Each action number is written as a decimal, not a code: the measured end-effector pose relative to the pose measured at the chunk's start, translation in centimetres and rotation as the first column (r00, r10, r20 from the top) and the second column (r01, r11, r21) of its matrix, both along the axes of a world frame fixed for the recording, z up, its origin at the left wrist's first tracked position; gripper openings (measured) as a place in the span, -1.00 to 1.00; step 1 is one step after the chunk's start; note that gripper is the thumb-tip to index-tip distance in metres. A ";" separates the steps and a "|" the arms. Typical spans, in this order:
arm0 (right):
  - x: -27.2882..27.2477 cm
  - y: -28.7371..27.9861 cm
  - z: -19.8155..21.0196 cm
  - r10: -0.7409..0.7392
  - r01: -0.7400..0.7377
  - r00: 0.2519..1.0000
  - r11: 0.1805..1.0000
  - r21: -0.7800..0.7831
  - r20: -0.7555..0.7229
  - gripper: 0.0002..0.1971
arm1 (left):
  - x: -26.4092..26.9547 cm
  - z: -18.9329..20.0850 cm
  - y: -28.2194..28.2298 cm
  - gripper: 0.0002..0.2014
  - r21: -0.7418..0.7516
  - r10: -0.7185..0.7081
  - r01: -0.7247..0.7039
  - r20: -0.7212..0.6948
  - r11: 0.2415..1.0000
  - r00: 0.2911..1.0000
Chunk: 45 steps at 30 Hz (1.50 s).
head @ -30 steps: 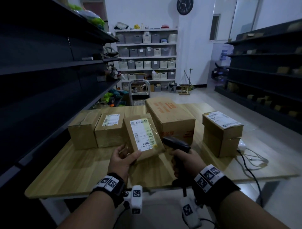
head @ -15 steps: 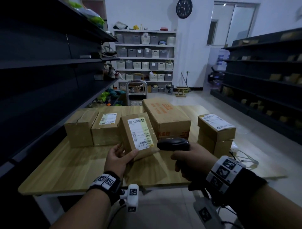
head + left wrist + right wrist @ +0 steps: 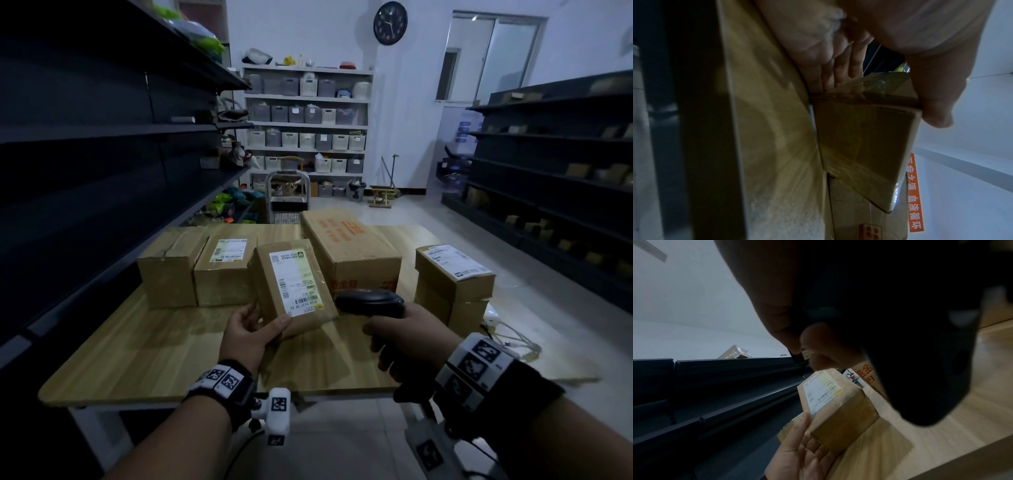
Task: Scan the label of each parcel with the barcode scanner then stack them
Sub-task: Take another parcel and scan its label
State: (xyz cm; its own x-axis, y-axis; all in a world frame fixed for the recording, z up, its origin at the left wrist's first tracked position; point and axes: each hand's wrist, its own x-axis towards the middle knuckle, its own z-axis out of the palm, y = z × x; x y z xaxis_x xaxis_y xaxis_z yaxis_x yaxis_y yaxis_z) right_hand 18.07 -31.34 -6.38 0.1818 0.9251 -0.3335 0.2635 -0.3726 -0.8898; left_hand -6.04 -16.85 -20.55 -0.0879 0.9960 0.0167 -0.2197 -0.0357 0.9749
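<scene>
Since a moment ago, our right hand (image 3: 407, 337) has lifted the black scanner (image 3: 370, 301) higher and closer to the small parcel (image 3: 294, 287). Our left hand (image 3: 251, 334) holds that parcel tipped up above the counter (image 3: 137, 356), thumb on the front and fingers behind, so its white label (image 3: 296, 279) faces us. Our right hand is wrapped tight around the scanner handle. The scanner sits just beside the parcel's right edge. We think this one is about to be scanned. Two parcels on the right (image 3: 454, 284) are already stacked. Two boxes on the left (image 3: 197, 270) and the big box (image 3: 349, 250) still sit side by side, so we guess much work is left.
</scene>
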 end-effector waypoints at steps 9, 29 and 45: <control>0.6 0.4 -0.6 0.002 -0.002 1.000 1.000 0.012 0.020 -0.79 | -0.2 0.1 -0.1 0.01 -0.024 -0.015 0.014 -0.028 1.000 1.000; 0.8 0.4 -2.3 -0.027 0.036 0.997 0.991 0.126 -0.070 -0.85 | -0.2 0.5 -0.3 0.39 -0.072 0.016 -0.004 0.179 0.997 0.984; 2.6 0.4 -3.8 -0.106 0.226 0.914 0.934 0.275 -0.391 -0.70 | 1.6 4.6 -3.8 -0.67 0.012 -0.168 0.181 0.429 0.983 0.887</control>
State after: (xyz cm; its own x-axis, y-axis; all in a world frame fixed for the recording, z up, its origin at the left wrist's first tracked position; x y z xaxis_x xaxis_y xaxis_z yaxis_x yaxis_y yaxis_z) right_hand 20.70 -30.93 -10.21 0.2634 0.9584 -0.1097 -0.1428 -0.0738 -0.9870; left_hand -4.43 -20.60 -15.91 0.0949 0.9954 -0.0110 -0.6150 0.0673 0.7856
